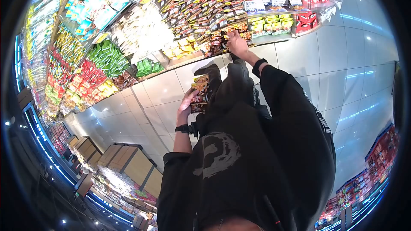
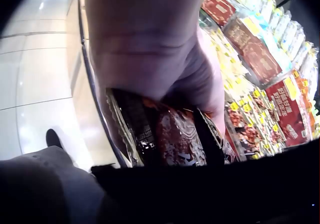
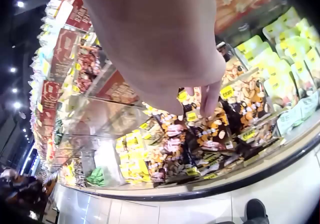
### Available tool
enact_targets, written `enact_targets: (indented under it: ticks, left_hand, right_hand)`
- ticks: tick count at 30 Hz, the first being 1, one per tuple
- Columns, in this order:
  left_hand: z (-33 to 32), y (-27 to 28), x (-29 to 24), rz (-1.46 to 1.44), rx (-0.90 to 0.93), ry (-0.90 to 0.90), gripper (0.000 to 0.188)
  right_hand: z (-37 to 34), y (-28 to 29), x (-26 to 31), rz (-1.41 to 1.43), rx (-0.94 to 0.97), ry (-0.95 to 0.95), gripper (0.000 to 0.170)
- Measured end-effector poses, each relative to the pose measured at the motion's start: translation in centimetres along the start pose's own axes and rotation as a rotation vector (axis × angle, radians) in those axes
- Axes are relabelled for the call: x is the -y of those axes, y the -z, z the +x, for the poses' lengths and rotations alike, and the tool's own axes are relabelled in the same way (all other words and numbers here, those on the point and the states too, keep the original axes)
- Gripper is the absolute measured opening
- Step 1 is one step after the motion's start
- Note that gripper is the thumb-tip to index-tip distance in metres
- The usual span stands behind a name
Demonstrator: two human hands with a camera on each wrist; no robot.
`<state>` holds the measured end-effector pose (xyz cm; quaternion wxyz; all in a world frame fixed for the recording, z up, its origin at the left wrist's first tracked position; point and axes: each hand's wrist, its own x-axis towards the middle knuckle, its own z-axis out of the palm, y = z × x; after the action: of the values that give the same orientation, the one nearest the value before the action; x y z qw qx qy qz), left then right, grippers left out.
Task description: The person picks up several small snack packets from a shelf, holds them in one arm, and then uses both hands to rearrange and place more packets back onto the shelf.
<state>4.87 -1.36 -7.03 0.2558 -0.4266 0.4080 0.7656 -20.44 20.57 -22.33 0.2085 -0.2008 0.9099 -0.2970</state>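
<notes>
My left hand (image 1: 185, 102) grips a small stack of dark nut packets (image 1: 200, 92) in front of my legs. In the left wrist view the black edges of these packets (image 2: 175, 139) stick out beneath the palm, and the fingers are mostly hidden. My right hand (image 1: 239, 45) reaches down to the front of the display bin. Seen from the right wrist, its thumb and finger (image 3: 210, 101) come down among the dark nut packets with orange print and yellow labels (image 3: 212, 129). I cannot tell whether they pinch one.
Yellow packets (image 3: 132, 156) and light green packets (image 1: 272, 25) flank the nut packets. Many brown packets (image 1: 201, 4) fill the bin behind. A dark-edged ledge (image 3: 200, 194) borders the display above the tiled floor (image 1: 295, 55). Cardboard boxes (image 1: 126, 162) stand behind at left.
</notes>
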Motion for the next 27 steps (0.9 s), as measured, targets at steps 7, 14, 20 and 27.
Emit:
enact_targets:
  ticks: [7, 14, 20, 27]
  left_hand:
    - [-0.7, 2.4, 7.0, -0.396, -0.222, 0.078, 0.046]
    - [-1.1, 1.0, 5.9, -0.291, -0.202, 0.013, 0.051]
    - [-0.6, 0.4, 4.8, -0.228, -0.113, 0.002, 0.052]
    - [0.2, 0.7, 5.2, -0.273, -0.106, -0.046, 0.046]
  right_hand:
    - [0.8, -1.5, -2.6, -0.128, 0.161, -0.072, 0.043]
    - [1.9, -0.2, -0.6, -0.391, 0.288, -0.138, 0.056]
    - [0.7, -0.4, -1.2, -0.06, 0.006, -0.083, 0.054]
    - [-0.2, 0.3, -2.6, 0.052, 0.142, -0.154, 0.044]
